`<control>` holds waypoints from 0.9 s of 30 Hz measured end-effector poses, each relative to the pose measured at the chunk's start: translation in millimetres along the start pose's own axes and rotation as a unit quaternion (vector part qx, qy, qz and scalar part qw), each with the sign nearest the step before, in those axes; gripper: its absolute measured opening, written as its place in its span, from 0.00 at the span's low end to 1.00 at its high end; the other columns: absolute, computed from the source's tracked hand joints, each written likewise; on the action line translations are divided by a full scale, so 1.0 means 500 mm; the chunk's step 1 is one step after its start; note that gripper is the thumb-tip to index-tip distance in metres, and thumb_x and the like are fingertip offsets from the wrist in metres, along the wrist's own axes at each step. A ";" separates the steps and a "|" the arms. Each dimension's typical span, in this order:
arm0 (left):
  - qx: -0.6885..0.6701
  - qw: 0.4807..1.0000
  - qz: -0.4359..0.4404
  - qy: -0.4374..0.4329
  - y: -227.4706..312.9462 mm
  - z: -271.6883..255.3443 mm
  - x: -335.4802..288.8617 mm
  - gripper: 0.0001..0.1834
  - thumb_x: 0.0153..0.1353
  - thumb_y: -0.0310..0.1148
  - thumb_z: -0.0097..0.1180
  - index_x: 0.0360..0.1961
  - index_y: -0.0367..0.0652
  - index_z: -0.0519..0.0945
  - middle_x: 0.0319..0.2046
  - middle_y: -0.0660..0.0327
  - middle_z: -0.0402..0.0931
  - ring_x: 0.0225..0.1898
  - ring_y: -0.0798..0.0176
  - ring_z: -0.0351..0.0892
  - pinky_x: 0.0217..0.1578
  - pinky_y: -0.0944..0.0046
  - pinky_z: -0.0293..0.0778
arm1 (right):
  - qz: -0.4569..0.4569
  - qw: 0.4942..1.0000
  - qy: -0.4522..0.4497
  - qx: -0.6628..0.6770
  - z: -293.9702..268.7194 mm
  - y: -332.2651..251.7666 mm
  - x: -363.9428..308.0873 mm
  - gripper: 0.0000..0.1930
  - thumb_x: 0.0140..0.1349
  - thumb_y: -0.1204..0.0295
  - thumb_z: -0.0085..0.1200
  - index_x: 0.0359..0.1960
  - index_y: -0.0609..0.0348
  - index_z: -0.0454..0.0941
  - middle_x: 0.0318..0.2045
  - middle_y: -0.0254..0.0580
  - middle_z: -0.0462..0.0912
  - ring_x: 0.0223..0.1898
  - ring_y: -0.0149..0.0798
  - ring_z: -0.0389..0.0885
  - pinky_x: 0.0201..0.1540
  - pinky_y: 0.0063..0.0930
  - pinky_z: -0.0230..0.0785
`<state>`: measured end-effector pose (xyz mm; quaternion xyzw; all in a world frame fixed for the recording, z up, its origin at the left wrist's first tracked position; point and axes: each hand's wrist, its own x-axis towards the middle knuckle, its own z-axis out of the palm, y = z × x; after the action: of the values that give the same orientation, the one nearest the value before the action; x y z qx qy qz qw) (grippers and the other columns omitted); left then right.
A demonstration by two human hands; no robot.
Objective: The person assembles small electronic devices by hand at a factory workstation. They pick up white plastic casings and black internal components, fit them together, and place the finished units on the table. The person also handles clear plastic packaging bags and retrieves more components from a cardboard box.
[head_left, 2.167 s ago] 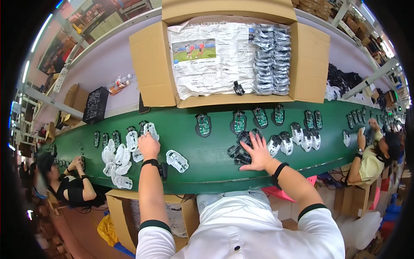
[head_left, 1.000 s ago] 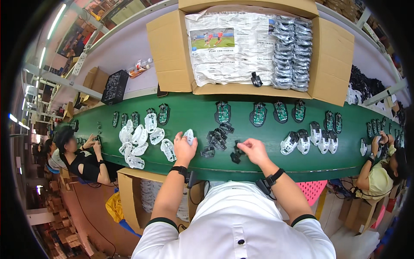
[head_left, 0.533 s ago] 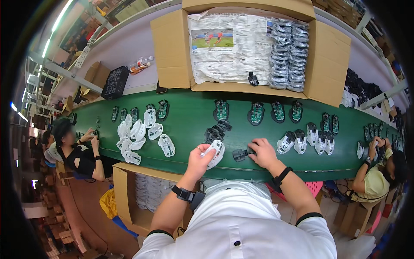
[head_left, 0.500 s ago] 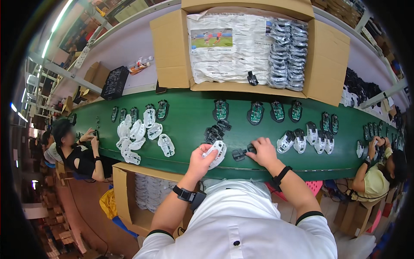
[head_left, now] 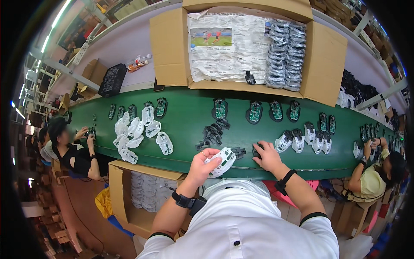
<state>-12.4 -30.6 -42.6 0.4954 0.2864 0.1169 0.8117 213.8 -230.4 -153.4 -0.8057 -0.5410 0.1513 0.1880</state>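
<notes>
White shell (head_left: 225,163) pinched in the left hand (head_left: 201,168), thumb on top; right of the shell, the right hand (head_left: 268,156) arches half-curled over a black part (head_left: 258,149), grip unclear.

White shell (head_left: 224,162), tilted, in left hand (head_left: 201,167)

Newspaper sheet (head_left: 241,54) (print illegibly small)

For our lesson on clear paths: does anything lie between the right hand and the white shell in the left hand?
Yes: a black part lies on the green table between the right hand and the white shell.
</notes>
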 end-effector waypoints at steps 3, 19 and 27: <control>0.021 0.999 0.025 -0.017 0.018 0.014 0.001 0.16 0.63 0.27 0.64 0.50 0.34 0.77 0.41 0.60 0.83 0.39 0.73 0.81 0.40 0.70 0.77 | -0.035 0.998 0.047 0.011 -0.004 0.014 -0.012 0.34 0.51 0.65 0.69 0.62 0.56 0.73 0.61 0.47 0.71 0.57 0.55 0.70 0.58 0.43 0.72; 0.234 0.958 0.163 -0.017 0.096 0.098 0.012 0.20 0.58 0.30 0.69 0.49 0.33 0.78 0.37 0.57 0.86 0.37 0.73 0.82 0.39 0.70 0.78 | -0.112 0.924 0.247 0.271 -0.196 -0.243 0.016 0.31 0.56 0.65 0.71 0.59 0.69 0.76 0.55 0.51 0.81 0.54 0.43 0.82 0.56 0.33 0.75; 0.380 0.897 0.220 -0.048 0.131 0.125 0.002 0.19 0.54 0.32 0.72 0.43 0.34 0.81 0.33 0.57 0.85 0.31 0.70 0.84 0.35 0.67 0.80 | 0.043 0.735 0.000 0.677 -0.183 -0.246 0.013 0.26 0.58 0.76 0.68 0.57 0.67 0.71 0.49 0.45 0.81 0.51 0.36 0.82 0.56 0.34 0.76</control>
<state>30.8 -44.6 35.6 0.8217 0.1540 0.1506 0.5276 156.8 -194.7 -15.4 -0.4878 -0.2603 0.4855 0.6772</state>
